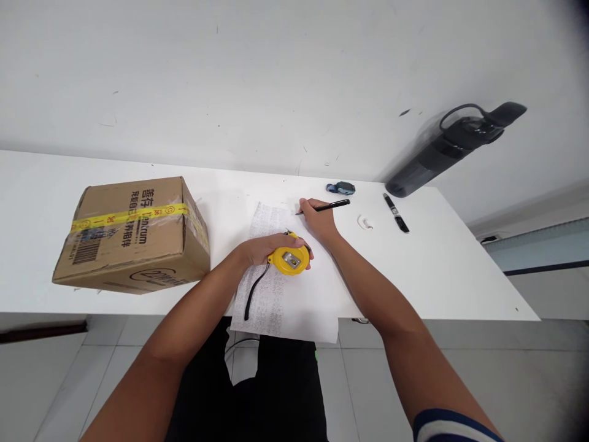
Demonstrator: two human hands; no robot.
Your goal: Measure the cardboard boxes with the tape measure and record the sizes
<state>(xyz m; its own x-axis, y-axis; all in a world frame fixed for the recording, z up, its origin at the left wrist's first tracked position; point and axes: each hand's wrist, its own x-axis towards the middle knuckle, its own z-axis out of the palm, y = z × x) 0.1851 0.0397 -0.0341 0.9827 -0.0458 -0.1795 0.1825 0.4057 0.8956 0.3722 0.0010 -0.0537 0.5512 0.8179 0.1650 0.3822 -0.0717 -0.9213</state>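
A yellow tape measure [289,261] with a black wrist strap is in my left hand [262,247], whose fingers wrap round its far side. Both are over a sheet of paper [308,307] with rows of writing down its left part. My right hand [319,221] grips a black pen [332,205], its tip close to the paper's upper right edge; whether it touches cannot be seen. The sheet's near end hangs over the table's front edge.
A taped cardboard box [133,239] stands at the left of the white table [442,276]. On the right are a dark bottle [430,162] against the wall, a black marker-like object [396,213], a small white curled piece [364,222] and a dark blue object [341,188].
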